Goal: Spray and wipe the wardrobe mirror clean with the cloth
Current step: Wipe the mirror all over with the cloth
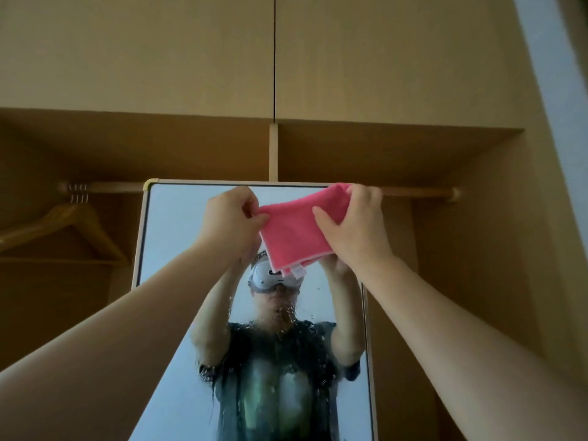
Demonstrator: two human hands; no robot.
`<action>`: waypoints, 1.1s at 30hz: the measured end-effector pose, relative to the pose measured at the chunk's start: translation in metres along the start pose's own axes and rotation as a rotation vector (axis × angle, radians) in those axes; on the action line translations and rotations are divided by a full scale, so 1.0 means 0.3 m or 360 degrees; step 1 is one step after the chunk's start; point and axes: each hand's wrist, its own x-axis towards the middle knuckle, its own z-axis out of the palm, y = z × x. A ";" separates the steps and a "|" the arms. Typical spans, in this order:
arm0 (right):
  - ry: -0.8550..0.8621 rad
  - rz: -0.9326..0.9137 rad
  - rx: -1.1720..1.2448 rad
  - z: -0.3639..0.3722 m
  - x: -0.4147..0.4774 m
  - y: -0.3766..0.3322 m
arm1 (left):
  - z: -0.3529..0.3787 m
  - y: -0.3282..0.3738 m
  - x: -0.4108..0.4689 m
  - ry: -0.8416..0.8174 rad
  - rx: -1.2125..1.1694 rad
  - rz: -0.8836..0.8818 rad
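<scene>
While both arms reach up, the cloth (296, 230) is held between the two hands in front of the mirror (178, 237), just below its top edge and toward its top right corner. Cloth is pink, folded double, with a pale hem along its lower edge; that edge hangs free and slants down to the right.

Left hand (234, 218): fingers curled, thumb and fingertips pinching the cloth's left corner.

Right hand (356, 224): fingers curled over the cloth's upper right end, thumb laid across its front face, gripping it.

Cannot tell whether the cloth touches the glass.

Mirror stands upright inside the open wardrobe (461, 160), in a pale frame with rounded corners. Upper glass looks dry. Droplets (286, 316) and runs of liquid cover the middle and lower glass. Its reflection shows a person with a white headset (267, 278) and a dark shirt, arms raised.

Rail (108, 187) runs behind the mirror's top edge. Wooden hangers (68, 224) hang at the rail's left end. Two closed doors (159, 52) sit above the opening, meeting at a dark seam.
</scene>
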 end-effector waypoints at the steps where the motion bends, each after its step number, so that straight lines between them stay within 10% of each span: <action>1: 0.0012 -0.0010 -0.0055 0.022 0.001 -0.007 | 0.007 -0.002 0.001 0.0009 0.0024 0.0002; 21: -0.0433 -0.0479 -0.0797 0.130 -0.017 0.036 | -0.249 -0.333 -0.075 0.0153 0.0444 0.0463; 33: -0.0148 -0.0347 -0.0725 0.139 -0.049 -0.020 | -0.253 -0.441 -0.221 0.0130 0.0180 -0.0063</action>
